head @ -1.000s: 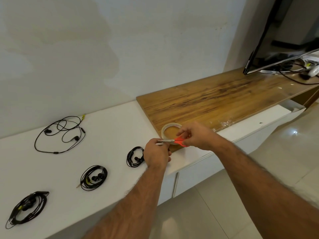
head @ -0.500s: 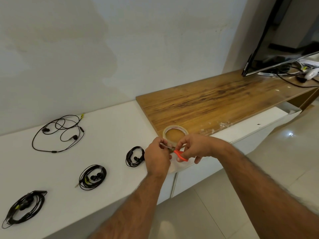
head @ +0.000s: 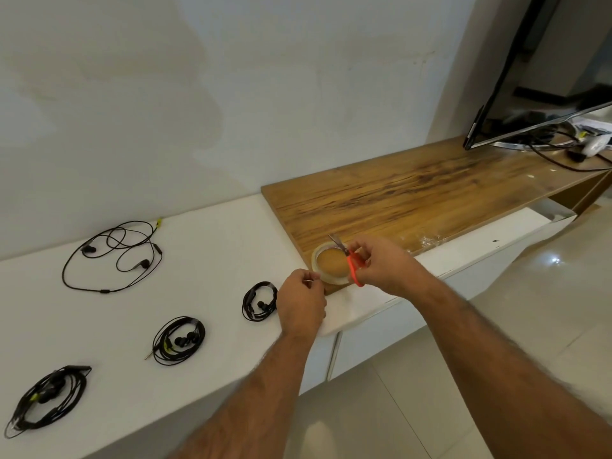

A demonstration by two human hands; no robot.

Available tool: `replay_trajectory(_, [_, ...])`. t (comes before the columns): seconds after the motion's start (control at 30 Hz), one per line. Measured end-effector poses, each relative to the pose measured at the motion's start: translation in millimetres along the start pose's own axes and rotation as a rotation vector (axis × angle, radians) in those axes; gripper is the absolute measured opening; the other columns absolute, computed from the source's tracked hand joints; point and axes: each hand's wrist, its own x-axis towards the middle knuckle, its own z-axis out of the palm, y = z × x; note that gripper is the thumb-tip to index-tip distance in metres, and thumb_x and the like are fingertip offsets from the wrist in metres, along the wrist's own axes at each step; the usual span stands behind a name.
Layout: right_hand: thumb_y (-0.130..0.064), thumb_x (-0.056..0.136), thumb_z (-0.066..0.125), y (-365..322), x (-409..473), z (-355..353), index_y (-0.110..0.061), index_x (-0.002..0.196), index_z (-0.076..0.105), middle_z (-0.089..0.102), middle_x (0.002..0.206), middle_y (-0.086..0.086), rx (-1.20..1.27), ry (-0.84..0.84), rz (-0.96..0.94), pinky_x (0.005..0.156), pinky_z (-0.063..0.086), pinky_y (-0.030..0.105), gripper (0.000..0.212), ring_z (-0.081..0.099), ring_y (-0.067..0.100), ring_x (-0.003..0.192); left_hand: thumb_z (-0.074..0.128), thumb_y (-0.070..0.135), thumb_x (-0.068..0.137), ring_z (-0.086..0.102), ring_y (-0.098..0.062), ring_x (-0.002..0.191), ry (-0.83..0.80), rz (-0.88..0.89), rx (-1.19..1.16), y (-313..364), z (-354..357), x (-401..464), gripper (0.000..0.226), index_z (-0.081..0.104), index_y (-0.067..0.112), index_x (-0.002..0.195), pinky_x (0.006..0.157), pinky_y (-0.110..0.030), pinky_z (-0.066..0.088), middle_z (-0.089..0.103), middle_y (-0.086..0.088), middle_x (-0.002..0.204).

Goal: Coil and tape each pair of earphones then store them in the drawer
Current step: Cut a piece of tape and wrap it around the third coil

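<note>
My right hand [head: 381, 265] grips red-handled scissors [head: 351, 263], blades pointing up and back over a clear tape roll [head: 331, 265] lying on the wooden top's corner. My left hand [head: 303, 301] pinches a small strip of tape at its fingertips, just left of the roll. Three coiled black earphones lie on the white counter [head: 205, 246]: one [head: 260, 301] beside my left hand, one [head: 178, 339] further left, one [head: 46, 400] at the near left. An uncoiled pair [head: 114, 255] is spread out at the back left.
The wooden top [head: 414, 197] runs right to a TV [head: 536, 94] with cables and a white device. White drawer fronts [head: 374, 332] sit below the counter edge. Tiled floor lies to the right.
The scissors have swung from lying across between my hands to pointing up and away. My left hand has drawn back left from the roll with the tape strip.
</note>
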Motion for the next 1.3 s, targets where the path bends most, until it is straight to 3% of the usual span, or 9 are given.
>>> replay_trajectory(0.13, [-0.024, 0.084, 0.07, 8.8, -1.4, 13.2, -0.029, 0.108, 0.06, 0.066, 0.097, -0.009, -0.312, 0.061, -0.137, 0.072, 0.057, 0.032, 0.027, 0.062, 0.012, 0.084, 0.053, 0.012, 0.091, 0.059, -0.014, 0.055, 0.013, -0.031, -0.042, 2.0, -1.0, -1.2, 0.013, 0.064, 0.013, 0.098, 0.044, -0.025, 0.05, 0.066, -0.007, 0.075])
replay_trajectory(0.23, [-0.027, 0.087, 0.069, 11.8, -0.8, 17.6, -0.027, 0.113, 0.059, 0.068, 0.104, -0.007, -0.381, 0.059, -0.179, 0.072, 0.054, 0.026, 0.028, 0.064, 0.012, 0.089, 0.054, 0.014, 0.092, 0.062, -0.016, 0.059, 0.048, -0.058, -0.084, 3.6, -1.7, -1.6, 0.013, 0.065, 0.015, 0.099, 0.047, -0.027, 0.052, 0.064, -0.001, 0.071])
replay_trajectory(0.43, [-0.028, 0.086, 0.069, 14.8, -0.4, 22.2, -0.028, 0.113, 0.06, 0.068, 0.1, -0.009, -0.308, 0.092, -0.173, 0.076, 0.055, 0.027, 0.029, 0.062, 0.01, 0.092, 0.054, 0.019, 0.097, 0.061, -0.007, 0.053, 0.162, -0.033, -0.073, 5.2, -2.2, -5.3, 0.013, 0.065, 0.024, 0.096, 0.051, -0.028, 0.057, 0.066, 0.006, 0.075])
replay_trajectory(0.57, [-0.026, 0.081, 0.074, 14.7, 1.3, 23.0, -0.029, 0.112, 0.062, 0.062, 0.091, -0.013, -0.18, 0.088, -0.098, 0.071, 0.053, 0.025, 0.034, 0.06, 0.007, 0.085, 0.055, 0.021, 0.096, 0.065, -0.013, 0.06, 0.219, -0.007, -0.041, 5.2, -4.9, -6.1, 0.017, 0.07, 0.015, 0.099, 0.066, -0.042, 0.06, 0.065, 0.005, 0.065])
replay_trajectory(0.67, [-0.027, 0.078, 0.076, 10.9, 7.7, 24.0, -0.029, 0.112, 0.062, 0.065, 0.091, -0.009, -0.174, 0.102, -0.049, 0.07, 0.053, 0.028, 0.037, 0.061, 0.01, 0.085, 0.055, 0.022, 0.096, 0.066, -0.014, 0.062, 0.26, 0.011, -0.041, 6.1, -8.3, -7.2, 0.017, 0.07, 0.015, 0.099, 0.068, -0.044, 0.059, 0.064, 0.005, 0.061])
replay_trajectory(0.9, [-0.036, 0.072, 0.079, -5.1, 24.9, 29.8, -0.029, 0.107, 0.064, 0.066, 0.092, -0.009, -0.244, 0.119, 0.02, 0.074, 0.057, 0.036, 0.039, 0.061, 0.013, 0.086, 0.055, 0.02, 0.095, 0.062, -0.012, 0.054, 0.277, 0.022, -0.036, 8.5, -26.4, -14.7, 0.016, 0.068, 0.02, 0.088, 0.063, -0.035, 0.058, 0.063, 0.003, 0.057])
replay_trajectory(1.07, [-0.038, 0.072, 0.08, -9.8, 28.0, 34.7, -0.028, 0.108, 0.062, 0.064, 0.095, -0.008, -0.287, 0.122, 0.067, 0.075, 0.057, 0.035, 0.041, 0.061, 0.013, 0.089, 0.053, 0.021, 0.097, 0.056, -0.003, 0.053, 0.252, 0.005, 0.014, 14.2, -34.6, -21.4, 0.022, 0.058, 0.025, 0.076, 0.047, -0.011, 0.034, 0.06, 0.006, 0.058])
replay_trajectory(1.2, [-0.037, 0.075, 0.078, -13.9, 28.6, 36.1, -0.025, 0.108, 0.062, 0.063, 0.096, -0.005, -0.335, 0.141, 0.086, 0.072, 0.054, 0.03, 0.039, 0.059, 0.015, 0.089, 0.052, 0.018, 0.095, 0.056, -0.01, 0.053, 0.238, 0.008, 0.033, 13.8, -37.4, -27.1, 0.038, 0.051, 0.029, 0.059, 0.045, -0.013, 0.036, 0.063, -0.003, 0.06])
replay_trajectory(1.3, [-0.035, 0.073, 0.081, -10.7, 27.5, 36.0, -0.024, 0.108, 0.064, 0.062, 0.095, -0.006, -0.231, 0.123, 0.112, 0.074, 0.053, 0.03, 0.041, 0.059, 0.014, 0.09, 0.052, 0.015, 0.094, 0.058, -0.01, 0.052, 0.223, -0.009, 0.032, 12.9, -39.3, -28.4, 0.037, 0.056, 0.025, 0.059, 0.043, -0.015, 0.041, 0.061, 0.0, 0.058])
